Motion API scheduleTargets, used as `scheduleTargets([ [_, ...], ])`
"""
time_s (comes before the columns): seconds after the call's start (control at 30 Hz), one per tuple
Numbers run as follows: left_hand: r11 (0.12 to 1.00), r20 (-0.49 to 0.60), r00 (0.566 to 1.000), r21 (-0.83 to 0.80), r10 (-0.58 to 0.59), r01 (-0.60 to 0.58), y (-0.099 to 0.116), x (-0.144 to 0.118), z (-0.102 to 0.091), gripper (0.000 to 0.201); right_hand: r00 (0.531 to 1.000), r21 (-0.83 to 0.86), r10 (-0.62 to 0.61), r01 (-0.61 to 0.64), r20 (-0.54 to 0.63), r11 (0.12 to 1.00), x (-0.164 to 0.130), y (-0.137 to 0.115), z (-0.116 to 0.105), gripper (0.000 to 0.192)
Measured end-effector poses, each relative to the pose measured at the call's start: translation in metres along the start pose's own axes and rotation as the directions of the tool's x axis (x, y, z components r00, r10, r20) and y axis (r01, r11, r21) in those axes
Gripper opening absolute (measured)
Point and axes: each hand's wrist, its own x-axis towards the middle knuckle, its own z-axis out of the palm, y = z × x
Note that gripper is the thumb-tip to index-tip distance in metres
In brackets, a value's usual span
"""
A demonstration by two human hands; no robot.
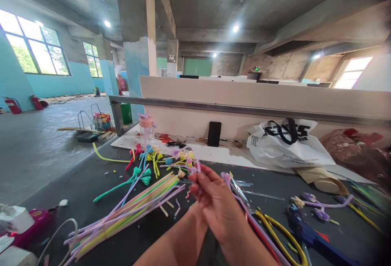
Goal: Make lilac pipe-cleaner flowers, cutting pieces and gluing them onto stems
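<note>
Daylight washes out the windows [33, 46]; lamps [235, 28] flare hazily under the dim grey ceiling [201, 1]; wide-angle distortion stretches the edges, the right margin smears, and the upper right corner is black

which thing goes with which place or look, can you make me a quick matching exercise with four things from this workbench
Things
1. phone
2. scissors
3. carrier bag
4. short lilac piece

Places and looks
A. white, with black loop handles
B. pinched at the fingertips
C. dark, standing upright in front of the pale partition
D. metal blades, yellow handles

Right pairs
1-C, 2-D, 3-A, 4-B
</note>
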Motion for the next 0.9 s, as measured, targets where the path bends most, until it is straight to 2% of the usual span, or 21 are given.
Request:
scheduleTargets([
  [0.07,0.994,0.164,0.986,-0.100,-0.015,0.032,0.000,0.001,-0.003,0.019,1.000,-0.005,-0.022,0.022,0.003,1.000,-0.021,-0.023,-0.015,0.031],
  [0.1,0.986,0.269,0.963,-0.153,-0.020,0.063,-0.001,0.004,-0.006,0.016,0.999,-0.011,-0.038,0.038,-0.013,0.999,-0.030,-0.034,-0.024,0.032],
  [0.17,0.970,0.393,0.919,-0.212,-0.024,0.116,-0.002,0.011,-0.013,0.017,0.993,-0.036,-0.068,0.065,-0.100,0.997,-0.044,-0.054,-0.044,0.035],
  [0.27,0.946,0.479,0.877,-0.276,-0.020,0.172,-0.005,0.020,-0.021,0.022,0.966,-0.079,-0.114,0.098,-0.231,0.992,-0.055,-0.078,-0.073,0.041],
  [0.33,0.928,0.502,0.865,-0.325,0.005,0.182,-0.006,0.022,-0.023,0.022,0.950,-0.118,-0.133,0.102,-0.284,0.988,-0.056,-0.088,-0.091,0.042],
  [0.4,0.911,0.511,0.858,-0.375,0.051,0.170,-0.005,0.021,-0.024,0.021,0.946,-0.179,-0.126,0.075,-0.298,0.981,-0.053,-0.088,-0.107,0.040],
  [0.5,0.877,0.550,0.822,-0.456,0.146,0.150,-0.001,0.015,-0.024,0.018,0.952,-0.338,-0.086,-0.019,-0.292,0.941,-0.044,-0.070,-0.129,0.036],
  [0.57,0.851,0.582,0.786,-0.505,0.208,0.148,0.001,0.014,-0.023,0.016,0.961,-0.513,-0.083,-0.068,-0.264,0.855,-0.037,-0.049,-0.139,0.032],
  [0.63,0.835,0.595,0.767,-0.529,0.240,0.150,0.000,0.015,-0.023,0.014,0.972,-0.718,-0.117,-0.067,-0.204,0.693,-0.032,-0.030,-0.147,0.023],
  [0.7,0.834,0.589,0.774,-0.531,0.234,0.151,-0.002,0.019,-0.023,0.013,0.982,-0.865,-0.130,-0.057,-0.140,0.498,-0.028,-0.018,-0.151,0.015],
  [0.77,0.841,0.577,0.788,-0.520,0.215,0.151,-0.004,0.022,-0.023,0.011,0.985,-0.937,-0.132,-0.056,-0.107,0.345,-0.027,-0.015,-0.153,0.016],
  [0.83,0.852,0.564,0.803,-0.501,0.191,0.149,-0.004,0.024,-0.024,0.010,0.990,-0.960,-0.118,-0.047,-0.082,0.276,-0.026,-0.020,-0.154,0.020],
  [0.9,0.861,0.588,0.790,-0.480,0.173,0.169,-0.004,0.024,-0.025,0.012,0.997,-0.944,-0.059,-0.031,-0.054,0.329,-0.023,-0.030,-0.155,0.023],
])
